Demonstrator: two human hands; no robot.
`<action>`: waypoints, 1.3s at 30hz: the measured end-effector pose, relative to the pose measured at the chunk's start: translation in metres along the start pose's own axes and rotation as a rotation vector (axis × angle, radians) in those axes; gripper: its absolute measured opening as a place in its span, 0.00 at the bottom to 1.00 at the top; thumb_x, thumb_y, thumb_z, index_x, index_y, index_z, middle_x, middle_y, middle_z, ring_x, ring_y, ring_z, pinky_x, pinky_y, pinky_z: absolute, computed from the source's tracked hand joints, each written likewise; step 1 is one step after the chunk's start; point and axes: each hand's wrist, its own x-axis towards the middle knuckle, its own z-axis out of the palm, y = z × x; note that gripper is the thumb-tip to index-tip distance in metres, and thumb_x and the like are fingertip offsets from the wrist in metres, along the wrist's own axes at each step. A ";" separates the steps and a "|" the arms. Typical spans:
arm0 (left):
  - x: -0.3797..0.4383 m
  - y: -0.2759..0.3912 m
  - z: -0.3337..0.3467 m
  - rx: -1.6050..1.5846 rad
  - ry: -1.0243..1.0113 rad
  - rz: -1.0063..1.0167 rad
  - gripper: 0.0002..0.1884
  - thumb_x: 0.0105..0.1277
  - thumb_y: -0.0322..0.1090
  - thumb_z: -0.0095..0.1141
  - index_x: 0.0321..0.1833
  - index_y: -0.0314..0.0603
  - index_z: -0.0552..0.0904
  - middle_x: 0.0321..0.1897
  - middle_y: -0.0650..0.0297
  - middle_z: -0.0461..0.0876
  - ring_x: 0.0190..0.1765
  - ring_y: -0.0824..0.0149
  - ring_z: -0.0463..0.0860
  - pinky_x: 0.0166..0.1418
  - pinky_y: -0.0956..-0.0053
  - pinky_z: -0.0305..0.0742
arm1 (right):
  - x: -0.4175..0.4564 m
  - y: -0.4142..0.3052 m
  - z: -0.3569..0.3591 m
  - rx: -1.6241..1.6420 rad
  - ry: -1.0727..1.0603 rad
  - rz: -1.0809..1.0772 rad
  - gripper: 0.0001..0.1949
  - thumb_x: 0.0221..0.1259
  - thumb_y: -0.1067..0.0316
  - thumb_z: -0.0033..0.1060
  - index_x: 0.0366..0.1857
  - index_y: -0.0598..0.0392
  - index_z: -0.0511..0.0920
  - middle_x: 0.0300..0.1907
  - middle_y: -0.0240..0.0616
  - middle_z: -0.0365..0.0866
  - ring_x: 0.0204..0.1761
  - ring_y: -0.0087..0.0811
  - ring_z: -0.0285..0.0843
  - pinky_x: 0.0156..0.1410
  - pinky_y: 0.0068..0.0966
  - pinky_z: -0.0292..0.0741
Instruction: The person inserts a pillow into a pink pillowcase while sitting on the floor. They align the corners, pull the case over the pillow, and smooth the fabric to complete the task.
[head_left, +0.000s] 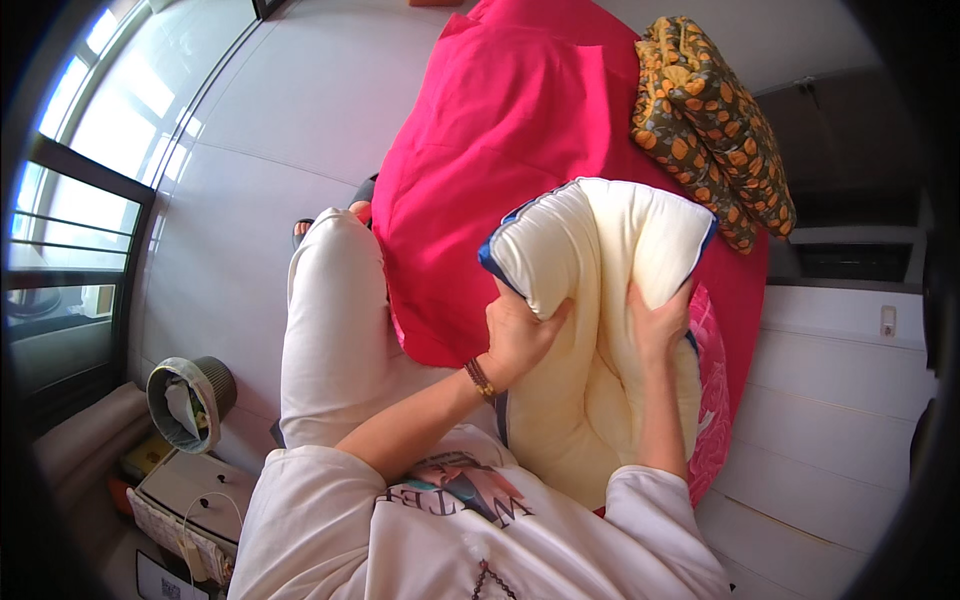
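Observation:
A cream pillow (570, 390) with blue edging lies against my lap and is bent along its middle, with a deep crease running lengthwise. My left hand (519, 330), with a beaded bracelet on the wrist, grips its left side, thumb on top of the cream face. On the other side my right hand (661, 315) holds the pillow's right edge, thumb also on the cream face. The fingers of both hands are partly hidden beneath the pillow. Its far end stands raised over a bright pink cloth (495, 150).
A folded quilt with an orange-and-dark print (709, 127) rests on the pink cloth's far right. Shiny pink fabric (712, 382) shows beside the pillow. A lined waste bin (191, 397) and a lidded box (196, 487) stand at the left, near a glazed door (75, 217). White panels (825, 420) border the right.

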 end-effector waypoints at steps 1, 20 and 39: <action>-0.002 0.011 0.000 0.034 -0.024 0.064 0.40 0.57 0.40 0.70 0.63 0.25 0.59 0.39 0.49 0.87 0.39 0.46 0.87 0.41 0.60 0.82 | -0.010 -0.001 -0.002 0.046 -0.018 -0.006 0.38 0.50 0.56 0.75 0.62 0.63 0.66 0.52 0.60 0.80 0.53 0.58 0.79 0.57 0.45 0.74; 0.008 0.109 -0.016 0.199 -0.622 0.388 0.23 0.65 0.39 0.58 0.47 0.18 0.74 0.17 0.39 0.74 0.23 0.41 0.80 0.29 0.54 0.74 | -0.058 -0.012 -0.074 0.076 -0.287 -0.314 0.55 0.28 0.31 0.77 0.60 0.60 0.63 0.53 0.58 0.67 0.58 0.58 0.65 0.61 0.51 0.64; 0.033 0.080 -0.003 0.614 -0.514 0.465 0.13 0.62 0.39 0.54 0.27 0.34 0.78 0.18 0.47 0.80 0.23 0.45 0.82 0.31 0.52 0.76 | -0.053 -0.035 -0.007 -0.076 -0.462 -0.110 0.41 0.35 0.44 0.79 0.52 0.58 0.69 0.51 0.57 0.66 0.60 0.57 0.63 0.64 0.53 0.60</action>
